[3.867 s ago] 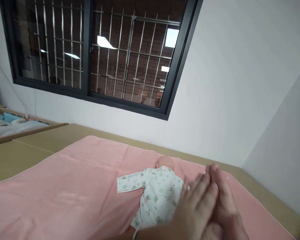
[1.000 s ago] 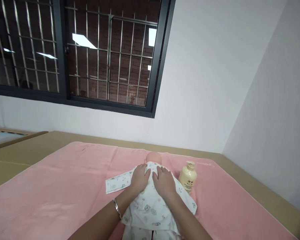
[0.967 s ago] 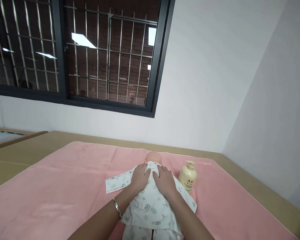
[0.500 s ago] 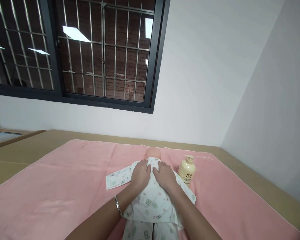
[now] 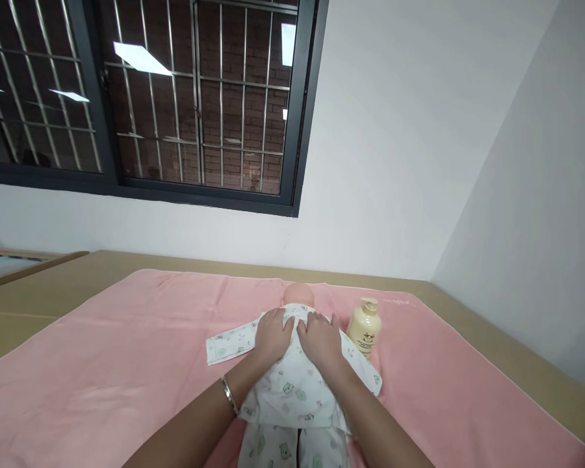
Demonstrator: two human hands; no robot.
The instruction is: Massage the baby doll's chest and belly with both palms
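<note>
A baby doll (image 5: 298, 294) lies on the pink blanket (image 5: 141, 351), its bald head toward the wall and its face out of sight. It wears a white printed top (image 5: 292, 396) and matching trousers (image 5: 273, 448). Flat on the upper part of the top rests my left hand (image 5: 273, 337), fingers stretched toward the head. My right hand (image 5: 320, 339) lies beside it in the same way, palm down, thumbs close but apart. A silver bracelet (image 5: 229, 394) circles my left wrist. The doll's left-side sleeve (image 5: 231, 342) is spread out sideways.
A pale yellow pump bottle (image 5: 365, 328) stands on the blanket just right of the doll. Beneath the blanket is a tan padded surface (image 5: 73, 286), bounded by a white wall (image 5: 370, 162). A dark-framed barred window (image 5: 199, 195) is at the upper left.
Both hands stay on the doll's top, with only a slight shift of the fingers. The whole view has tilted a little, so the window sits slightly higher.
</note>
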